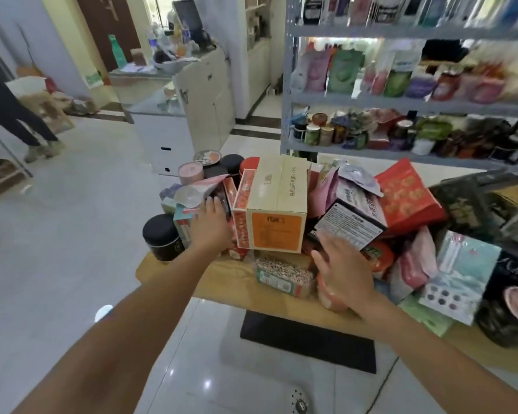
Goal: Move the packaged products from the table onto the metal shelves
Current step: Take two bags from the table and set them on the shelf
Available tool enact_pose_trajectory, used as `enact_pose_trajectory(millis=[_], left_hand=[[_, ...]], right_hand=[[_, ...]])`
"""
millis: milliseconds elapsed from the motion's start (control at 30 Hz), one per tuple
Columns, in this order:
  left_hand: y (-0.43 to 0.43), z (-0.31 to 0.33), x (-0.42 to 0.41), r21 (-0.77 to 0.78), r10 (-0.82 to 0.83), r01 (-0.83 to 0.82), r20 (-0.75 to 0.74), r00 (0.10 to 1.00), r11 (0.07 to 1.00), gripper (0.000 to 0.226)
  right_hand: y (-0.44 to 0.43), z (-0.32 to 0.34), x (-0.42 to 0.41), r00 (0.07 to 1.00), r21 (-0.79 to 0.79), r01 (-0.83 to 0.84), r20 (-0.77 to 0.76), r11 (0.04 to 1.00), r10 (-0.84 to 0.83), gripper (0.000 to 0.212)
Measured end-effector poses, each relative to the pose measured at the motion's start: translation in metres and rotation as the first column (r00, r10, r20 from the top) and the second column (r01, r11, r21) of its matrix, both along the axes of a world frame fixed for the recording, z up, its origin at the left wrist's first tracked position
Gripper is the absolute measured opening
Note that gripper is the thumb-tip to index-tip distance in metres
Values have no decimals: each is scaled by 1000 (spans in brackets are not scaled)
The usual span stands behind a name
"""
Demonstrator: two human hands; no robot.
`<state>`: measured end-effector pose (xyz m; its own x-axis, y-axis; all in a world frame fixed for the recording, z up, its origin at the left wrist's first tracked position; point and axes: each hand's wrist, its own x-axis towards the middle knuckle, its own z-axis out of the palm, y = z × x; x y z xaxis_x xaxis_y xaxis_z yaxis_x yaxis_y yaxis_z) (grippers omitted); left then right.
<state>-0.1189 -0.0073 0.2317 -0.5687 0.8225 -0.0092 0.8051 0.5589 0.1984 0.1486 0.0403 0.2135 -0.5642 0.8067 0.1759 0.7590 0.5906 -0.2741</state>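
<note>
Left hand [211,224], right hand [343,265] flank cardboard box [277,204] mid-frame, fingers [214,204] straight, gripping nothing; best press both sides evenly, lift.

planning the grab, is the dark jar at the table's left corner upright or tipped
Upright: the dark jar stands on its base at the table corner, black lid on top.

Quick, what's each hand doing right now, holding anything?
Left hand: open, fingers flat against the small packages beside the cardboard box.
Right hand: open, fingers spread, holding nothing.
</note>
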Motion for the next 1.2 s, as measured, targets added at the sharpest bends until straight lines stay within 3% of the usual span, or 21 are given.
enact_pose_trajectory(millis=[67,133,200,267,367,467,567,600,733,867,1100,1200], left_hand=[[27,17,-9,118,41,-50,84,996,992,50],[50,24,-7,192,69,-124,268,961,974,37],[67,19,0,181,74,-166,427,901,969,40],[78,7,7,165,58,-162,502,863,973,56],[87,-8,9,166,101,-202,476,874,965,86],[89,-6,10,134,139,-217,437,888,967,70],[89,-9,9,121,143,-210,413,900,970,69],[89,-9,9,120,140,-204,403,905,972,69],[90,-13,9,122,134,-189,359,924,974,69],[89,-17,10,131,141,-196,344,929,972,71],[87,-17,8,99,139,-184,348,927,978,80],[86,-17,-1,149,56,-133,437,898,980,79]], right_hand=[[25,25,11,993,65,37,-116,997,-30,49],[53,40,17,975,34,105,-198,994,-96,50],[79,47,15,957,-43,154,-244,987,-160,52],[99,50,9,942,-127,161,-275,979,-191,56],[118,53,-6,907,-305,131,-348,943,-239,65],[125,55,-27,897,-442,134,-325,887,-298,72],[126,50,-44,918,-399,220,-224,890,-327,33],[125,47,-48,916,-367,245,-216,897,-338,29],[128,25,-56,898,-279,290,-250,915,-361,35],[124,20,-54,860,-337,281,-328,899,-391,39],[114,26,-65,731,-422,276,-491,864,-473,45],[109,36,-67,634,-433,282,-586,856,-505,39]])
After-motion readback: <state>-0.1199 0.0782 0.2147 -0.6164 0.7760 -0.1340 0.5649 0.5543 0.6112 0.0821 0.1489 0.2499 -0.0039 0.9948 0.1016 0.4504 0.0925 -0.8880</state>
